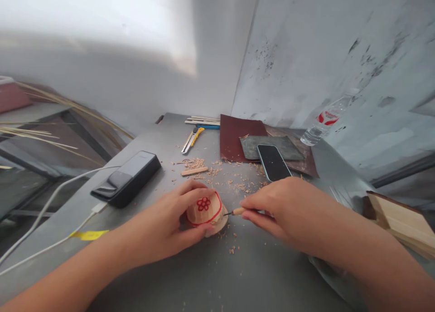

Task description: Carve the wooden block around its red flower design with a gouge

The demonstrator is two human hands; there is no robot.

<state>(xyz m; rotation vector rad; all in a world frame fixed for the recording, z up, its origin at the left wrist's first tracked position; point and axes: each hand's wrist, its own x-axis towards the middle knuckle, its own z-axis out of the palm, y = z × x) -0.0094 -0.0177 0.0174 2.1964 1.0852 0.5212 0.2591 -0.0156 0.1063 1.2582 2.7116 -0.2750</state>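
My left hand (176,216) grips a small rounded wooden carving (205,212) on the grey metal-topped bench (210,275). Its pale surface bears a red flower and a curved red line, and my fingers hide part of it. My right hand (277,207) pinches a thin wood-handled carving tool (237,211), whose fine metal tip reaches the carving's right side. Wood shavings (238,186) lie scattered on the bench just beyond both hands.
A black power bank (125,179) with white cables (54,226) lies left. Ahead are a utility knife (193,138), a black smartphone (273,162) on sandpaper sheets (234,137), and a plastic water bottle (326,121). Wooden boards (401,223) stand right; dried reeds (34,137) lie far left.
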